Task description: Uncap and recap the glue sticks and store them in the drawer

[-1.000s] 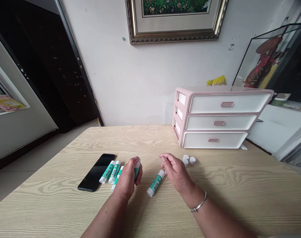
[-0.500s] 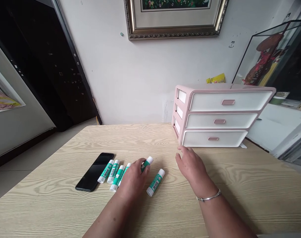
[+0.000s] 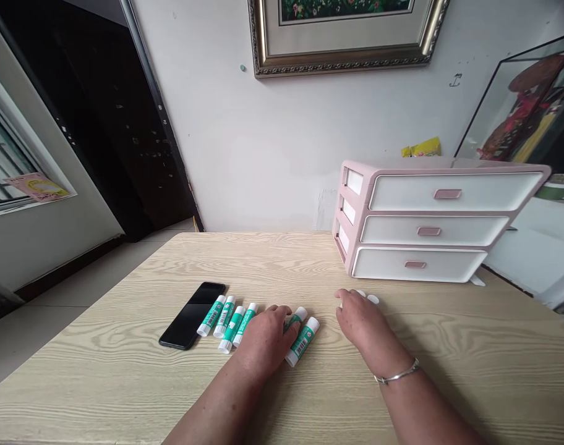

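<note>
Gripping a slim glue stick [image 3: 295,318] with a green-and-white label, the left hand [image 3: 263,343] sits palm-down on the pale wood-grain worktop [image 3: 101,395]. Its fingers [image 3: 282,315] curl closed over the stick, whose white end pokes out beyond them. The stick probably feels light, stiff and smooth, and its round barrel could roll, so the middle of the barrel looks like the surest place to hold. A second glue stick [image 3: 303,341] lies at a slant just beside those fingers, almost touching the first. Further left, four more glue sticks [image 3: 224,316] lie close together, next to a black smartphone [image 3: 192,316] resting on the worktop. The right hand [image 3: 363,324], with a silver bangle [image 3: 397,373] on its wrist, rests well apart from the sticks, its fingers loosely open and holding nothing visible. Its fingertips reach small white caps [image 3: 373,300], partly hidden behind them. Beyond stands a pink-and-white three-drawer organizer [image 3: 449,191], and a gilt-framed picture [image 3: 347,37] hangs above on the white wall [image 3: 263,154].
</note>
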The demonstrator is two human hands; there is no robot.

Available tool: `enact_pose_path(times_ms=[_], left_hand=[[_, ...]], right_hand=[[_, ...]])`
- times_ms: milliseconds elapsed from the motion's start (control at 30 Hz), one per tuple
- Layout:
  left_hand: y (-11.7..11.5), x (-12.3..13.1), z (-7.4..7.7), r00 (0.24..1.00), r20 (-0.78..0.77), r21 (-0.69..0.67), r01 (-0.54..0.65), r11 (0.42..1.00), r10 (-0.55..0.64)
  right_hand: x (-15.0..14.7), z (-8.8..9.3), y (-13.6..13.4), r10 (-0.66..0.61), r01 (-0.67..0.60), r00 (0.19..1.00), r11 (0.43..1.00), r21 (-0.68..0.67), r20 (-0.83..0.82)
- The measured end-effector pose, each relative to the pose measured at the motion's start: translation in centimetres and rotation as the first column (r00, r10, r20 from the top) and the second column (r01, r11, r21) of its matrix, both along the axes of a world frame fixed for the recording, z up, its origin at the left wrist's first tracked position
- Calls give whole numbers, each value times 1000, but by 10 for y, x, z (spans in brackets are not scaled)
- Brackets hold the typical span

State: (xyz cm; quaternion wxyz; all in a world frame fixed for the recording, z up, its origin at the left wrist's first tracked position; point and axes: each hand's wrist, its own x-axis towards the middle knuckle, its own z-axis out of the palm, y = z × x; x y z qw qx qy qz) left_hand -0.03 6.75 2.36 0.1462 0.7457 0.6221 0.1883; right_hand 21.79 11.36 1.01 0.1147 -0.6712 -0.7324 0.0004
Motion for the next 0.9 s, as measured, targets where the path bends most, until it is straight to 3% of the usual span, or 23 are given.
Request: enact_pose_path(times_ms=[67,200,367,467,633,900], left_hand=[[-2,-1,9,999,-5,38,-39,998,39],[-1,-14,19,969,-90,190,-208,960,228],[8,-39,7,863,-306,287,-318,904,401],[10,-44,0,845,-376,257,-299,919,380],[9,-44,1,843,-409,193,-293,936,348],[15,-40,-9,877,-379,263,-204,943,295]], right_hand=[[-1,2,-1,16,-17,1000,1000,-3,-19],[-5,6,-2,32,-25,992,998,60,-123],[-16,7,-5,145,-76,921,977,199,-362],[-23,1,-4,206,-101,839,969,227,-503],[-32,-9,-3,219,-115,721,973,198,-658],[-49,-10,-12,387,-199,672,916,350,-632]])
